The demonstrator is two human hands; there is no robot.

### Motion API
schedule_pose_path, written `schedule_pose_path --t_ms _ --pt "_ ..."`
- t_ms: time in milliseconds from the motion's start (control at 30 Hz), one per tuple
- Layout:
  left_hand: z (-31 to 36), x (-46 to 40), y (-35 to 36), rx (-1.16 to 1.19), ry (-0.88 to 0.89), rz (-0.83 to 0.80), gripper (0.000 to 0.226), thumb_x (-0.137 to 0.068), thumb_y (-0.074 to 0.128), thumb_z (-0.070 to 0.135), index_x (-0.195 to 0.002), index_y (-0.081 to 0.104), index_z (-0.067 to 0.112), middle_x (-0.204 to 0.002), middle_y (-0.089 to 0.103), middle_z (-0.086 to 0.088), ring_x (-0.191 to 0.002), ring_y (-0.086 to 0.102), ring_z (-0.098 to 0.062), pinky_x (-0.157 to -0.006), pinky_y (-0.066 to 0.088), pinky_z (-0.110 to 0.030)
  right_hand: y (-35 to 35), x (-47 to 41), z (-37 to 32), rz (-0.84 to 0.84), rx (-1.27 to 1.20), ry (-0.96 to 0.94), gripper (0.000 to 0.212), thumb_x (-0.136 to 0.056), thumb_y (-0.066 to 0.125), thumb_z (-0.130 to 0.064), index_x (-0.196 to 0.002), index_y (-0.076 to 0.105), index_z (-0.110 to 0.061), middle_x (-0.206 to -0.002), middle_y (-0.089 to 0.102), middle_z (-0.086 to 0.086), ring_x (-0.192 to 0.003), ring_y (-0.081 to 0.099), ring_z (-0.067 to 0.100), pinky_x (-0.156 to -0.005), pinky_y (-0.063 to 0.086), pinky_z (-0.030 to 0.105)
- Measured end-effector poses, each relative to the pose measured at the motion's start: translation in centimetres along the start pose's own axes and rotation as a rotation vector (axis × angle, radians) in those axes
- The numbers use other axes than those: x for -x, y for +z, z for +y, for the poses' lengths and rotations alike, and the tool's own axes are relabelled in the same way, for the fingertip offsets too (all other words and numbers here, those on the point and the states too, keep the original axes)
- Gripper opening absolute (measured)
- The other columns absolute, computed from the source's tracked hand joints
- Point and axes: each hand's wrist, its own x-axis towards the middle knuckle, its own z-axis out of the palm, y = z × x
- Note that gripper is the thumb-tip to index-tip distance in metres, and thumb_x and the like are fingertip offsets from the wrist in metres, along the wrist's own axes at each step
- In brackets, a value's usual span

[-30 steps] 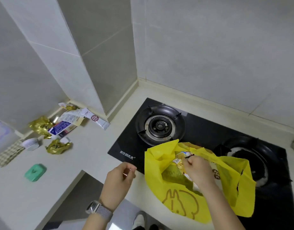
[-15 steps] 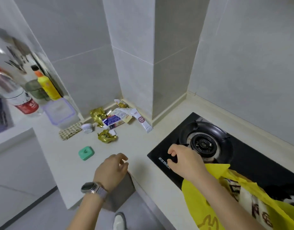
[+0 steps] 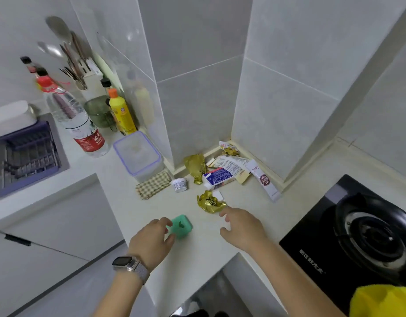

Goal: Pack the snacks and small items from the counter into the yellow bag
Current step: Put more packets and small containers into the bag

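Observation:
My left hand [image 3: 151,241] closes its thumb and fingers around a small green box [image 3: 181,226] on the white counter [image 3: 204,255]. My right hand [image 3: 242,227] hovers open, its forefinger just short of a crumpled gold wrapper [image 3: 210,201]. Behind lie a white pot [image 3: 179,184], a second gold packet [image 3: 195,167], a blue-and-white carton [image 3: 218,178], printed sachets [image 3: 234,167] and a long white stick pack [image 3: 263,180]. Only a corner of the yellow bag [image 3: 382,300] shows at the bottom right.
A black gas hob [image 3: 357,229] fills the right side. At the back left stand a lidded plastic box [image 3: 138,152], a checked cloth [image 3: 152,185], a water bottle [image 3: 77,122], a yellow bottle [image 3: 121,113] and a utensil holder [image 3: 83,74]. A sink rack [image 3: 25,154] sits far left.
The view swung left from the bag to the counter corner. My right hand left the bag and reached toward the gold wrapper. My left hand moved forward onto the green box.

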Motion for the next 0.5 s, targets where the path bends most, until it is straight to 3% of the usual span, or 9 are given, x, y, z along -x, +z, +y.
schedule_pose_path --t_ms 167,300,500 --pt "-2.8 -2.2 0.4 0.028 0.006 -0.057 0.036 -0.087 0.051 0.037 -0.122 0.050 0.027 -0.115 0.057 0.008 -0.103 0.057 -0.013 -0.082 0.049 -0.027 2.5 -2.2 -2.4 -0.025 -0.050 0.059 0.035 -0.086 0.057 -0.033 -0.121 0.051 -0.030 -0.118 0.060 -0.007 -0.108 0.057 0.014 -0.087 0.049 0.029" --pt "-2.4 -3.9 2.1 0.037 -0.025 -0.101 0.053 -0.085 0.055 0.038 -0.133 0.039 0.022 -0.132 0.043 -0.001 -0.120 0.044 -0.021 -0.095 0.044 -0.030 3.9 -2.6 -2.7 -0.003 -0.051 0.098 0.033 -0.087 0.055 -0.030 -0.120 0.052 -0.030 -0.122 0.058 -0.009 -0.112 0.052 0.013 -0.088 0.049 0.027" --pt "-0.6 -5.8 4.4 -0.072 -0.015 -0.133 0.068 -0.079 0.056 0.051 -0.135 0.033 0.020 -0.134 0.038 -0.003 -0.119 0.041 -0.023 -0.093 0.042 -0.031 4.8 -2.9 -2.6 -0.033 -0.038 0.095 0.033 -0.088 0.052 -0.029 -0.121 0.052 -0.031 -0.126 0.053 -0.013 -0.114 0.050 0.009 -0.087 0.046 0.023"
